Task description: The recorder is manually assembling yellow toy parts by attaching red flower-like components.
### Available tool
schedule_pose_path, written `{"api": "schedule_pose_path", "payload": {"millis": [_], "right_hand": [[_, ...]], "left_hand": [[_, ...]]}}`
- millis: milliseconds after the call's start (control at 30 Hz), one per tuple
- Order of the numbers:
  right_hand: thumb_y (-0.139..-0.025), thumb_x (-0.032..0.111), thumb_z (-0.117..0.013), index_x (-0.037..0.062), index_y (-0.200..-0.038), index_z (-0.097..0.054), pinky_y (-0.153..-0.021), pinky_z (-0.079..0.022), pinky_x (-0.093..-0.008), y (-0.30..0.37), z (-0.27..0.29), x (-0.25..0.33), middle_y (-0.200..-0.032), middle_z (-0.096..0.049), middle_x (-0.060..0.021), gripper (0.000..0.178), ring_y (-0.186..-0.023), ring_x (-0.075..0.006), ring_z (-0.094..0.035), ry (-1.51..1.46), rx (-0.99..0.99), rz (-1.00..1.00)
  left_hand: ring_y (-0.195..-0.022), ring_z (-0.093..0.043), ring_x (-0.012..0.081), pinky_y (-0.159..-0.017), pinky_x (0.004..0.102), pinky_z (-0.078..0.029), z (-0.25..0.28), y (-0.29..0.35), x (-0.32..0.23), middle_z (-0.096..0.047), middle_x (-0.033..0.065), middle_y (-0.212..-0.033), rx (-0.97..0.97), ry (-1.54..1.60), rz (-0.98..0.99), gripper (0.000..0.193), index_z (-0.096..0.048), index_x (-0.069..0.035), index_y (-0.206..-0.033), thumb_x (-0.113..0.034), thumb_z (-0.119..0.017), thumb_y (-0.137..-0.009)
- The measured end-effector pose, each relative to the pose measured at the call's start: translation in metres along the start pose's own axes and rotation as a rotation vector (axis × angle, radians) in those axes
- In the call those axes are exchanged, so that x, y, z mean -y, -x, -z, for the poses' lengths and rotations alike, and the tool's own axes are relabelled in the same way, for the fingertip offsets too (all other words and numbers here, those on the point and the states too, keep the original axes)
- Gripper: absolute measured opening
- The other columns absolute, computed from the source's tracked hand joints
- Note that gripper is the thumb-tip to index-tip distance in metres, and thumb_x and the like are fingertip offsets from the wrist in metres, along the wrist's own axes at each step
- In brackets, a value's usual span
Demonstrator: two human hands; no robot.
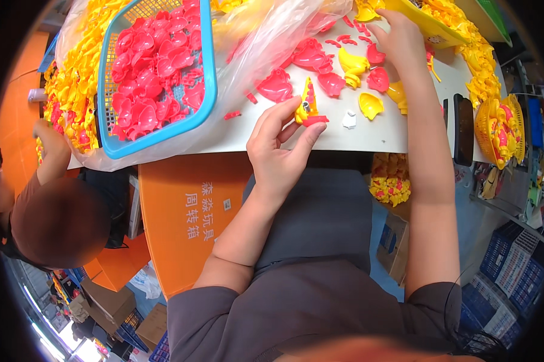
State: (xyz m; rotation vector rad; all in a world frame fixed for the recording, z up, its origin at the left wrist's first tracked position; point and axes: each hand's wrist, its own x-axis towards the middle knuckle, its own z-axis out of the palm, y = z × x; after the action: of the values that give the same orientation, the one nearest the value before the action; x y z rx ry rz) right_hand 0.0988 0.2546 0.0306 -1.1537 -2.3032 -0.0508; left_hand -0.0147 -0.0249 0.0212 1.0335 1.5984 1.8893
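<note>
Yellow-and-red toy part (308, 107) sits pinched upright in the left hand (279, 148), fingers closed on it just above the near edge of the white table (368, 136); the blue basket (206, 78), heaped with red shells, lies on clear plastic sheeting at the table's left; the orange crate (187, 211) stands below the table edge; the right hand (401, 39) reaches to the far side among loose red and yellow shells, touching them, though I cannot tell whether its fingers grip anything; a yellow shell (370, 104) lies beside the toy part.
</note>
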Motion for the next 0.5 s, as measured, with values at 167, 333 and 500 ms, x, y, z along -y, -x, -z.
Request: {"api": "schedule_pose_path", "payload": {"millis": [167,333,500], "right_hand": [[-0.076,0.004,-0.056,0.0005,-0.087,-0.066,-0.081,-0.049,-0.0437,-0.027,-0.016,-0.001,-0.092,-0.063,-0.0226,0.015,-0.092,-0.0403,-0.059,-0.044,0.166,0.224],[-0.083,0.015,-0.062,0.0015,-0.102,-0.066,-0.079,-0.049,-0.0364,-0.017,0.004,-0.032,-0.096,-0.067,-0.0174,0.024,-0.090,-0.0290,-0.063,-0.245,0.150,0.022],[-0.092,0.018,-0.063,-0.0008,-0.120,-0.060,-0.077,-0.046,-0.0205,0.047,0.076,0.021,-0.102,-0.066,-0.0012,0.034,-0.089,-0.0058,-0.059,-1.136,0.747,-0.226]], "left_hand": [[-0.100,-0.065,0.0176,-0.085,0.0283,-0.057,0.004,0.000,0.002,-0.061,0.0122,-0.110,0.039,-0.015,0.001,0.042,-0.061,0.004,-0.115,-0.003,-0.078,-0.077],[-0.102,-0.064,0.0183,-0.087,0.0288,-0.056,0.004,-0.002,0.003,-0.060,0.0126,-0.110,0.059,0.002,0.020,0.042,-0.060,0.005,-0.116,-0.001,-0.077,-0.078],[-0.103,-0.064,0.0191,-0.090,0.0296,-0.055,0.017,-0.005,0.002,-0.058,0.0111,-0.114,0.000,0.190,0.132,0.040,-0.057,0.006,-0.116,0.004,-0.074,-0.080]]}}
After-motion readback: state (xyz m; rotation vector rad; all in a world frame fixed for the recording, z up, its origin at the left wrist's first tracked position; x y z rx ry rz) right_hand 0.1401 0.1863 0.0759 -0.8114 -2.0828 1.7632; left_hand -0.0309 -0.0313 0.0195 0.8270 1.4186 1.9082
